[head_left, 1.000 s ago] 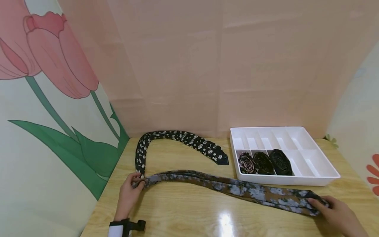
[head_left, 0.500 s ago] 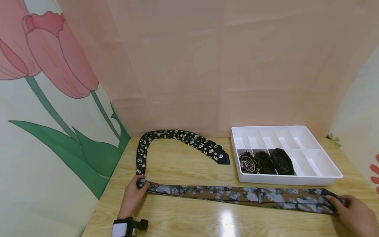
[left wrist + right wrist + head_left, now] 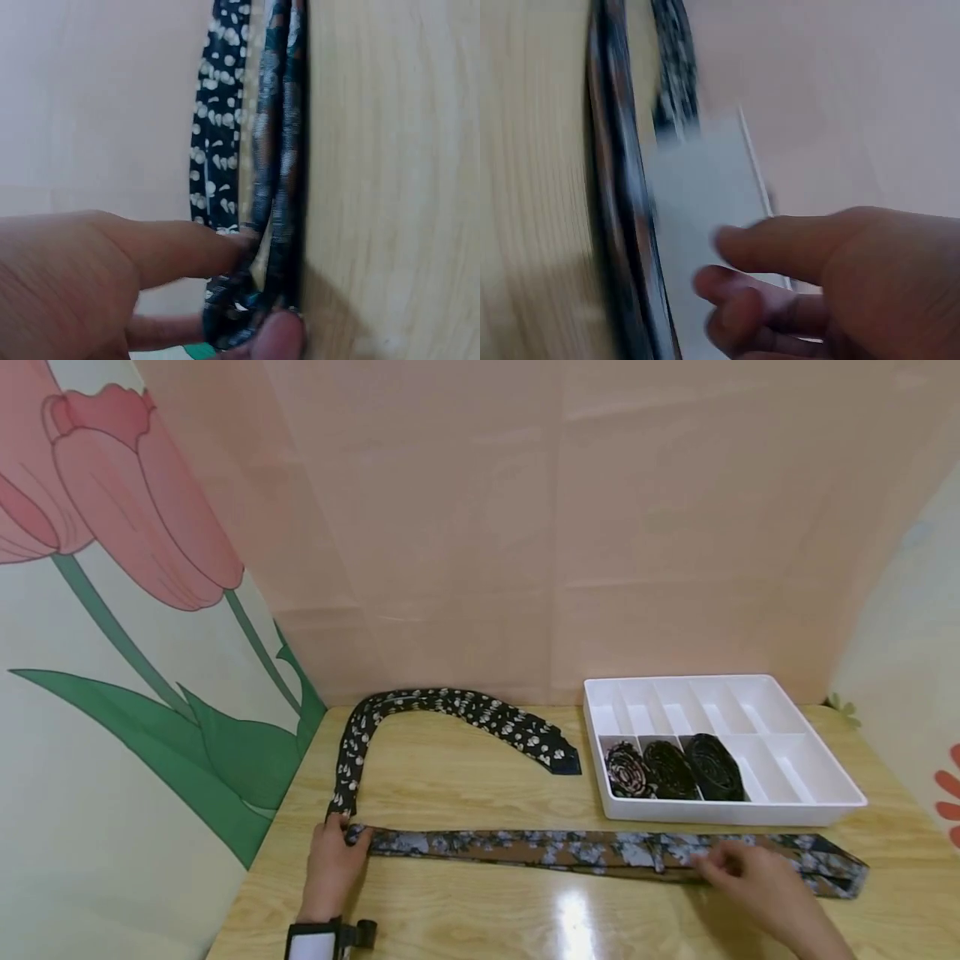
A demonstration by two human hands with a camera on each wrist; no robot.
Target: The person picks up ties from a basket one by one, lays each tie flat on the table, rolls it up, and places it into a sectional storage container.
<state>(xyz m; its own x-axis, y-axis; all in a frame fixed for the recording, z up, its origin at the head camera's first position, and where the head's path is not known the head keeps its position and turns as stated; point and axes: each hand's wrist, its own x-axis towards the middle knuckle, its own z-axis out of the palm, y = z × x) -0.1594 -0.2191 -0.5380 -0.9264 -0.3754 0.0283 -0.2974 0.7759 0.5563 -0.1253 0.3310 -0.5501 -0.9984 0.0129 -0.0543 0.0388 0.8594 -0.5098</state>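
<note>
A brown necktie [image 3: 540,850] with grey-blue flowers lies stretched across the table, folded lengthwise in two layers. At its left end my left hand [image 3: 333,868] pinches the looped fold between thumb and fingers, as the left wrist view shows up close on the tie [image 3: 281,150]. My right hand [image 3: 761,885] hovers over the wide part near the right end, fingers loosely bent. In the right wrist view that hand [image 3: 832,277] is blurred and has nothing between its fingers. A black necktie [image 3: 450,700] with white flowers curves behind, its lower end at my left fingertips.
At the back right stands a white divided tray [image 3: 727,812]. Three rolled dark neckties, one of them pinkish [image 3: 628,770], fill front compartments at its left. A peach backdrop [image 3: 465,543] rises behind the table [image 3: 465,910].
The brown tie has been pulled straight and flat, shifting slightly right. My right hand has let go of its right end and moved left above it. My left hand keeps its grip.
</note>
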